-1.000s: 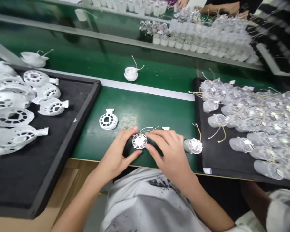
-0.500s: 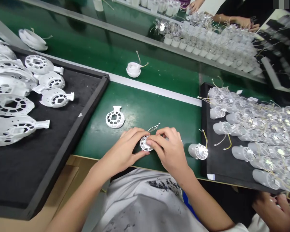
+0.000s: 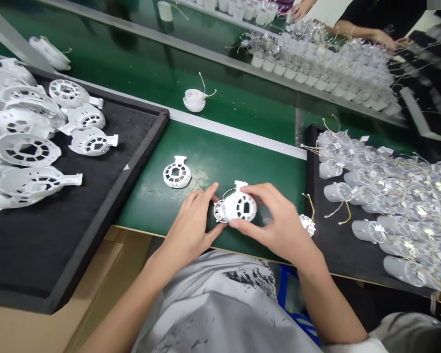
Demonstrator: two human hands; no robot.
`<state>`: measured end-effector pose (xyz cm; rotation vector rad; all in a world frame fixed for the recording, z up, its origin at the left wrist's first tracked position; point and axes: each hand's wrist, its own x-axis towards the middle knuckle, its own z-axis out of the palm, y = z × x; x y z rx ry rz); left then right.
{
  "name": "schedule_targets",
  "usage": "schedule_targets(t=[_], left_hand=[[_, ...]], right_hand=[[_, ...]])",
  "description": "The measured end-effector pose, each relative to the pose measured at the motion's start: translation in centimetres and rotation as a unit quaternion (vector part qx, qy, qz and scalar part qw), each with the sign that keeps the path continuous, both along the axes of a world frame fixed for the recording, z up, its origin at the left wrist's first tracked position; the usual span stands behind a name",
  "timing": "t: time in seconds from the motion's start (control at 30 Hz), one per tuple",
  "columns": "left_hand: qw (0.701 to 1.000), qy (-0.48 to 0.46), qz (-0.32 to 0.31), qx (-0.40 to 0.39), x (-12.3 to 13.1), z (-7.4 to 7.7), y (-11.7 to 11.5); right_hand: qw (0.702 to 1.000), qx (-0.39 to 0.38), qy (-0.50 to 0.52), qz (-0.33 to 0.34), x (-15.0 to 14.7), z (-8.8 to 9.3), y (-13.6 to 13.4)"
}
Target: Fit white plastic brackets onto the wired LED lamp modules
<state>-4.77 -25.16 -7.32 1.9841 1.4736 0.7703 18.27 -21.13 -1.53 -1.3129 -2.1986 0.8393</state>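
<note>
Between the thumb and fingers of my left hand (image 3: 191, 215) is a small round white motor housing (image 3: 219, 211) with spoke-like ribs. My right hand (image 3: 281, 223) grips a white slotted round cover (image 3: 246, 207) by its edge, its tab pointing away from me. The cover touches or overlaps the right side of the housing; which of these I cannot tell. Another slotted cover (image 3: 177, 175) lies flat on the green table, beyond my left hand. Just past my right hand, a wired cylindrical housing (image 3: 308, 225) is partly hidden.
At left, a black tray (image 3: 132, 162) bears a pile of white covers (image 3: 29, 149). On the right, another black tray (image 3: 327, 250) carries rows of wired translucent cylinders (image 3: 389, 196). A white cup-shaped part (image 3: 194, 100) stands beyond the white strip (image 3: 235, 132). Other people's hands (image 3: 385, 40) show at the back.
My right hand has left the ribbed housing and now has a slotted cover, brought in beside it. The left hand keeps the housing. A person's hand at lower right is out of view.
</note>
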Motion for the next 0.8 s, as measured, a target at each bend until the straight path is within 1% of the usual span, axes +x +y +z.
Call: schedule_targets(t=[0.1,0.13,0.2,0.43,0.67,0.8], left_hand=[[1.0,0.019,0.006,0.016,0.1,-0.4,-0.2],[1.0,0.023,0.005,0.018,0.0,-0.5,-0.3],[0.999,0.027,-0.002,0.019,-0.1,-0.5,-0.3],[0.998,0.054,-0.001,0.018,-0.1,-0.6,-0.3],[0.998,0.056,-0.002,0.021,-0.1,-0.7,-0.1],[0.998,0.053,0.001,0.029,0.1,-0.8,-0.1]], right_hand=[[0.995,-0.015,0.025,0.098,-1.5,-0.7,1.2],[0.993,-0.02,0.022,0.117,-1.7,-0.9,1.4],[0.991,-0.019,0.013,0.134,-1.8,-1.1,1.5],[0.994,0.025,-0.027,0.104,-2.2,-0.8,0.6],[0.99,0.011,-0.061,0.128,-2.1,0.0,1.1],[0.991,0.002,-0.063,0.12,-2.3,-0.3,1.0]])
